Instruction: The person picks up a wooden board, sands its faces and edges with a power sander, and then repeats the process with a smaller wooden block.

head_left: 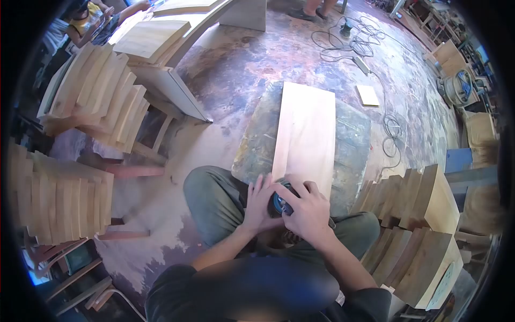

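A dark round power sander with a blue part (281, 203) is held between my two hands in front of my lap, at the near end of a pale wooden board (306, 129). My right hand (308, 210) is closed around its right side, fingers curled over the top. Against the left side of the sander rests my left hand (259, 205), its fingers stretched forward and its palm on the tool. The underside of the sander is hidden. The board lies lengthwise away from me on a low, stained worktop (351, 140).
Wooden pieces are stacked at my right (413, 252) and on my left (64, 198), with more slats (96, 96) beyond. A perforated disc (445, 284) leans against the right stack. Cable (370, 40) coils over the floor near a small pale panel (367, 95). Another person (96, 24) sits far left.
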`<state>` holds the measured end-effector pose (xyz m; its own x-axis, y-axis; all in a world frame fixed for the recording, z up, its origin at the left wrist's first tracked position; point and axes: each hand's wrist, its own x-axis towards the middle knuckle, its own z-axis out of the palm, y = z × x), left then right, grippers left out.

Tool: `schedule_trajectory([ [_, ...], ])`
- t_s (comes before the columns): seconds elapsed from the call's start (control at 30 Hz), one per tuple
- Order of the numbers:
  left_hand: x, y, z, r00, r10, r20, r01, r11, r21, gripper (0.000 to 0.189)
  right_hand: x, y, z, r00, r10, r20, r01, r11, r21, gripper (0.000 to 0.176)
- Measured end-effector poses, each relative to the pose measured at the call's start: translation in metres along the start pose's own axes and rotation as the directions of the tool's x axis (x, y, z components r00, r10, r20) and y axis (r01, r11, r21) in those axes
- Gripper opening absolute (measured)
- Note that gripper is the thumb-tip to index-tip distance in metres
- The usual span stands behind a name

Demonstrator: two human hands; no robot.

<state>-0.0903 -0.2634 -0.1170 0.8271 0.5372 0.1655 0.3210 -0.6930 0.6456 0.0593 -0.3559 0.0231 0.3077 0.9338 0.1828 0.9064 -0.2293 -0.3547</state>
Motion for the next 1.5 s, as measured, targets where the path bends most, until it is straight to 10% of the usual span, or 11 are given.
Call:
schedule_trajectory([
  [0.1, -0.049, -0.011, 0.018, 0.931, -0.1, -0.351, -0.04, 0.928, -0.371, 0.076, 0.01, 0.003, -0.002, 0.991, 0.134, -0.023, -0.135, 0.986, -0.096, 0.065],
  [0.17, -0.072, -0.029, 0.06, 0.795, -0.576, 0.191, 0.437, 0.326, -0.838, 0.053, 0.032, 0.028, 0.006, 0.984, 0.118, -0.136, -0.133, 0.986, -0.105, 0.065],
  [0.37, -0.039, -0.039, 0.077, 0.665, -0.561, 0.494, 0.531, -0.112, -0.84, 0.06, 0.049, 0.018, 0.001, 1.0, 0.011, -0.015, -0.012, 0.994, -0.111, 0.062],
  [0.57, -0.018, -0.034, 0.069, 0.722, -0.595, 0.353, 0.552, 0.188, -0.812, 0.059, 0.141, 0.067, 0.018, 0.989, 0.111, -0.097, -0.126, 0.978, -0.166, 0.062],
  [1.0, -0.021, -0.04, 0.067, 0.718, -0.595, 0.362, 0.6, 0.265, -0.754, 0.054, 0.355, 0.176, 0.04, 0.943, 0.278, -0.182, -0.314, 0.926, -0.208, 0.067],
  [1.07, -0.025, -0.037, 0.071, 0.741, -0.59, 0.32, 0.45, 0.083, -0.889, 0.06, 0.332, 0.163, 0.045, 0.953, 0.246, -0.179, -0.284, 0.931, -0.229, 0.064],
  [1.5, -0.04, -0.039, 0.096, 0.756, -0.596, 0.269, 0.367, 0.045, -0.929, 0.081, 0.043, -0.029, 0.03, 0.995, 0.073, -0.073, -0.077, 0.995, -0.059, 0.065],
])
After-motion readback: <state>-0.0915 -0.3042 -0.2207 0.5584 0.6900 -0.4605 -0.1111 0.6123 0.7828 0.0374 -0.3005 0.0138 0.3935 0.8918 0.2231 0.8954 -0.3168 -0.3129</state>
